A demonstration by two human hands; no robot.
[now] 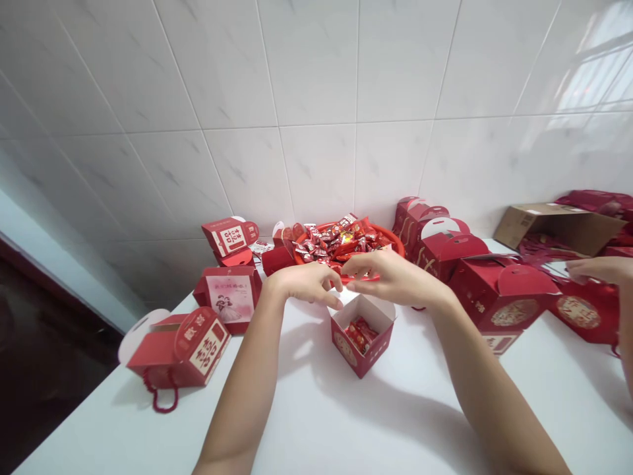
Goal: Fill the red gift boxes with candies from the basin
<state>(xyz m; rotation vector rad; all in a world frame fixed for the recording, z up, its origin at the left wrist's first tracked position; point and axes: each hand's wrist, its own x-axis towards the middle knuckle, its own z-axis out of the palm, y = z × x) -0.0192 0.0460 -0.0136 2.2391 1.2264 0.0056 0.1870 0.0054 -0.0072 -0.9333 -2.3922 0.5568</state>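
My left hand (309, 282) hovers at the back left of an open red box (366, 349), with fingers bent, thumb and fingertips apart, and nothing seen in it. On the other side, my right hand (390, 272) reaches in above the box's back edge, its fingers curved and a gap showing between them. Several red-wrapped candies (361, 334) lie at the bottom of the box, whose raised back flaps are partly covered by my hands. Right behind both hands is a red basin (395, 245) heaped with wrapped candies (341, 241).
Red gift boxes stand at left, including a handled box (168, 353) and a box with a couple picture (230, 297). More red boxes (504, 293) line the right. A cardboard carton (531, 224) sits at the back right. Another person's hand (601, 269) enters from the right edge.
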